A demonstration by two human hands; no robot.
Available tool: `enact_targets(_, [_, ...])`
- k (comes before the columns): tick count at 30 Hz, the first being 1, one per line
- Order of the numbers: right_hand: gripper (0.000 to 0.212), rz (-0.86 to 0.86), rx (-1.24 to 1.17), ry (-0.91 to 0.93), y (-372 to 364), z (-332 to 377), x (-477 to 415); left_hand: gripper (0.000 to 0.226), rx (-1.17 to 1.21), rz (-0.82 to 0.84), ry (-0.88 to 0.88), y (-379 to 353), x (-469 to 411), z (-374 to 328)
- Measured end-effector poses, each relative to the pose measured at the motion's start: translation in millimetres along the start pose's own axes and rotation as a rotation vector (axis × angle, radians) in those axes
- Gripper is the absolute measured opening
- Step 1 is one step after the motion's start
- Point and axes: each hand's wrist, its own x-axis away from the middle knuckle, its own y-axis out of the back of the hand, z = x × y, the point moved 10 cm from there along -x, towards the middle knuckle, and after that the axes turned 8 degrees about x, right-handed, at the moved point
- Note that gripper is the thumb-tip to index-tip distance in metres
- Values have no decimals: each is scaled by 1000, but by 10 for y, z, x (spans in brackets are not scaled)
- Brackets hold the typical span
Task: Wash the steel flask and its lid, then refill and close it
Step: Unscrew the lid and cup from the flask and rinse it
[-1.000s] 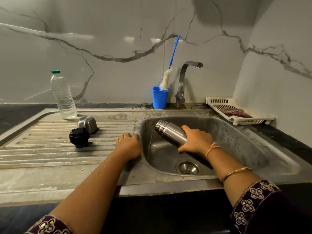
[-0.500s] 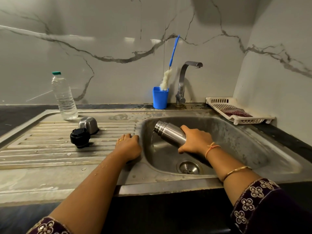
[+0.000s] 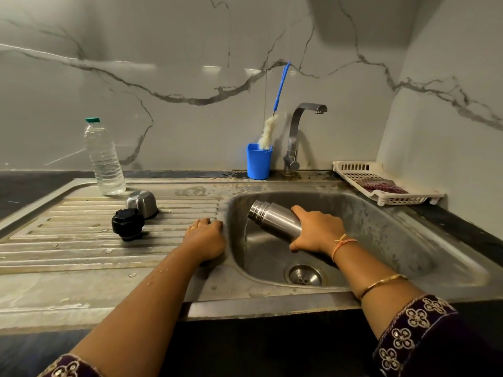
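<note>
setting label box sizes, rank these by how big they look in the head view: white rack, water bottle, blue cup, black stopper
1. white rack
2. water bottle
3. blue cup and black stopper: about alike here; the cup stands farther back, so I won't rank them.

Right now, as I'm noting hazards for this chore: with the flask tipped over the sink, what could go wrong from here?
1. The right hand alone grips the smooth steel flask, tilted and pouring; it might slip and drop into the sink.
2. The black lid and steel cup sit on the droplet-speckled draining board near the left hand, which could knock them when it moves.
</note>
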Motion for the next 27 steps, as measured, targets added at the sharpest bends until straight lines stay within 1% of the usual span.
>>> enact_targets(4, [76,-33,8,-3,39,1,12,45,23,-13,7,17,-33,39])
enact_targets(16, [80,-102,27,11,127,7,46,47,-4,-8,-23,6,-55,49])
enact_targets(27, [82,-89,35,-5,122,-17,41,48,-14,-18,-33,-11,-56,44])
